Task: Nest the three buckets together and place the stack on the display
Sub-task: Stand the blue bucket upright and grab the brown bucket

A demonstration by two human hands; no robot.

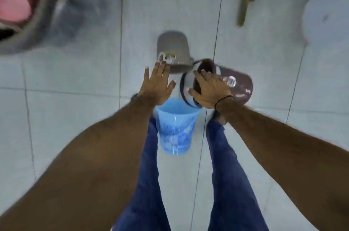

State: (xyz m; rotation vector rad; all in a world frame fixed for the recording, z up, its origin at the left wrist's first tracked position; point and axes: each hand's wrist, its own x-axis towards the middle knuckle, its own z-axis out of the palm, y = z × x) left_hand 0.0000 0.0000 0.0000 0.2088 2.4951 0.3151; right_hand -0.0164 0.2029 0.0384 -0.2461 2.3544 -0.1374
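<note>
Under right hand (209, 91), gripped maroon bucket (234, 83); left hand (156, 83) spread, empty, beside grey bucket (172, 49).

I can read no text anywhere. The grey bucket (172, 52) carries a sticker (168, 56) just beyond the fingertips of my left hand (157, 84), but its print is blurred. A clear label (230, 81) sits on the maroon bucket (222, 83) beside the knuckles of my gripping right hand (209, 89), equally unreadable.

Left hand (157, 84) spread flat; right hand (209, 91) curled, gripping.
</note>
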